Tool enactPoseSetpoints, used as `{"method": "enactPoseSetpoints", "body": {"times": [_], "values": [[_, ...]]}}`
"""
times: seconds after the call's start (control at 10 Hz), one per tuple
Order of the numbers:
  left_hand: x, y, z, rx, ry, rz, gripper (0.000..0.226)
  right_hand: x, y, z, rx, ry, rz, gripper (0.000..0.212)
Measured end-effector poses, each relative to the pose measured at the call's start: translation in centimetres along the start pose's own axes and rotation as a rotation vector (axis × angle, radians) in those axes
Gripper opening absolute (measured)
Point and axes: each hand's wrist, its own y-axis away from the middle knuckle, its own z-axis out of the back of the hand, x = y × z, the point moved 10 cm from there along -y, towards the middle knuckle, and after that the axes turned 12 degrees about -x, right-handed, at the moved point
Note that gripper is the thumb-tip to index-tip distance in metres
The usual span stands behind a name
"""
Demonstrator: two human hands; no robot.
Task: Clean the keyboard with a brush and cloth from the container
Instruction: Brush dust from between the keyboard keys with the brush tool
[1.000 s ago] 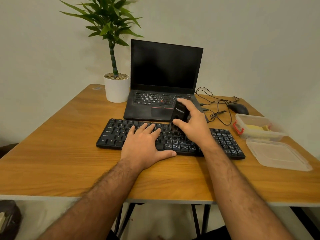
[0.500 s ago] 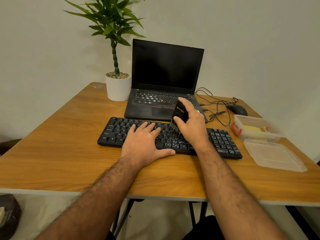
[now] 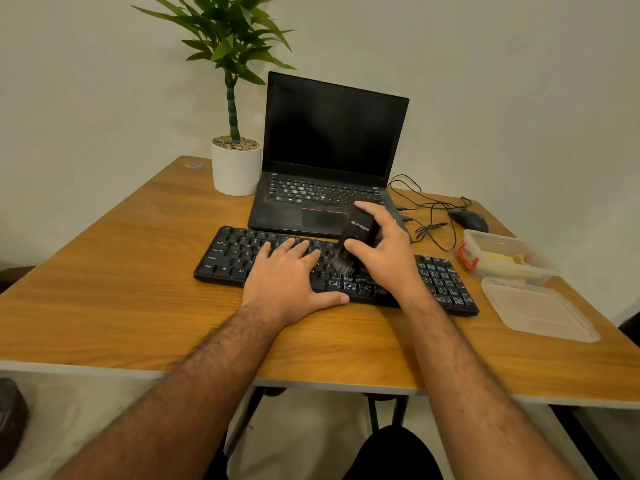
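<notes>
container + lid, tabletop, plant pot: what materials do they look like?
Container: clear plastic, slightly frosted, see-through walls, red clip.
Lid: same translucent plastic; the wood shows through it.
Table: wood-grain top with a pale edge band, so probably laminate rather than solid wood.
Plant pot: smooth matte white, ceramic or plastic; cannot tell which.

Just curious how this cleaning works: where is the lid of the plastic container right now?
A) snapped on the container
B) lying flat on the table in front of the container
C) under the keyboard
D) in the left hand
B: the clear lid lies flat on the table, just in front of the open container.
</notes>
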Motion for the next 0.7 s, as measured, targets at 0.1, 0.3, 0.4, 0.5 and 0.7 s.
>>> {"method": "enactPoseSetpoints", "body": {"times": [0.1, 0.3, 0.4, 0.5, 0.7], "values": [[0.1, 0.0, -0.1, 0.0, 0.005, 0.006, 0.112, 0.1, -0.2, 0.8, -0.101, 0.071, 0.021, 0.064], [0.1, 0.0, 0.0, -0.006, 0.001, 0.002, 0.112, 0.5, 0.1, -0.3, 0.035, -0.001, -0.009, 0.063], [0.1, 0.0, 0.0, -0.003, 0.004, 0.006, 0.112, 0.6, 0.0, 0.3, -0.037, 0.064, 0.014, 0.062], [0.1, 0.0, -0.1, -0.006, 0.006, 0.006, 0.112, 1.0, 0.6, 0.2, -0.092, 0.105, 0.054, 0.064], [0.1, -0.1, -0.1, -0.001, 0.006, 0.003, 0.111, 1.0, 0.2, -0.3, 0.088, 0.043, -0.026, 0.062]]}}
